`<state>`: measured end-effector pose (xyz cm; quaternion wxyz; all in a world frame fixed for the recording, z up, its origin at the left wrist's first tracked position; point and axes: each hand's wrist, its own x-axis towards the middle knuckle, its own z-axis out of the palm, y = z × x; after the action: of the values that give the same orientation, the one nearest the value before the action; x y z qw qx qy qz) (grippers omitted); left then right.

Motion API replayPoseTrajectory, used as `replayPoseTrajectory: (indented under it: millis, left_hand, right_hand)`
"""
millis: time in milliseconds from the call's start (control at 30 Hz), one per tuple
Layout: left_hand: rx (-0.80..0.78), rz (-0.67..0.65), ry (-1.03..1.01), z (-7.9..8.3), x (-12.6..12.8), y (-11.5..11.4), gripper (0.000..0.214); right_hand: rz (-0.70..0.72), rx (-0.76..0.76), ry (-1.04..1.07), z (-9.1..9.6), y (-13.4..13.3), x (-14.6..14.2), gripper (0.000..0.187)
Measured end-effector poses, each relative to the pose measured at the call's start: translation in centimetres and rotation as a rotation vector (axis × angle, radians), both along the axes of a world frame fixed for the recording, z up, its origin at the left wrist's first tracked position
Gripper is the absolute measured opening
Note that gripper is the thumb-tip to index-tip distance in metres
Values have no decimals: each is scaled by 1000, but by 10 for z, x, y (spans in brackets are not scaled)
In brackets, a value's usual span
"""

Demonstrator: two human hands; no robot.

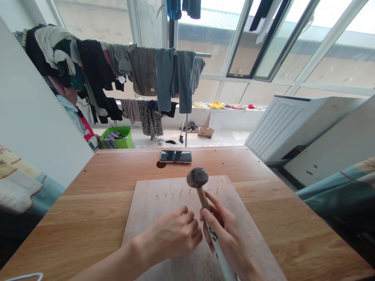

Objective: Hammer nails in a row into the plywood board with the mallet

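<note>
Hammer [215,244] held in the right hand [230,232], its head pointed toward the row of nails [190,191].
The handle is gripped by the right fingers, and its long axis is slanted from the near right to the far left; in this view the head [197,177] is seen just beyond the nail row, though its height above the board [146,218] cannot be told. The nails are set near the board's far edge, ahead of both hands, with the rightmost seen close by the right fingers. The left hand [177,230] is placed left of the handle, its fingers curled inward; whether anything is pinched there cannot be told. The board is laid on the table [93,210].
</note>
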<state>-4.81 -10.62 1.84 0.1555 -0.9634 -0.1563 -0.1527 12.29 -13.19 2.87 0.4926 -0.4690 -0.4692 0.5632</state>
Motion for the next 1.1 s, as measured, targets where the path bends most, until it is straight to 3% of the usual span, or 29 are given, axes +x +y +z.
replayPoseTrajectory:
  millis: [167,267,433,567,767,1100]
  left_hand:
    - [-11,-19,-45,11,-3,1,12]
    - [-140,20,-102,16,-19,18,10]
    - [-532,316,-598,-1,-52,58,17]
    - [-719,384,-629,-13,-61,67,26]
    - [-732,382,-602,-16,-62,67,15]
    - [-744,376,-594,-18,-64,68,17]
  right_hand:
    - [-5,-22,11,-4,1,0,68]
    - [-17,-19,9,-4,3,1,66]
    - [-76,-18,14,-1,4,3,65]
    - [-67,-20,11,-1,2,3,65]
    - [-22,-23,0,-3,1,-1,64]
    - [1,-21,0,1,1,-5,67]
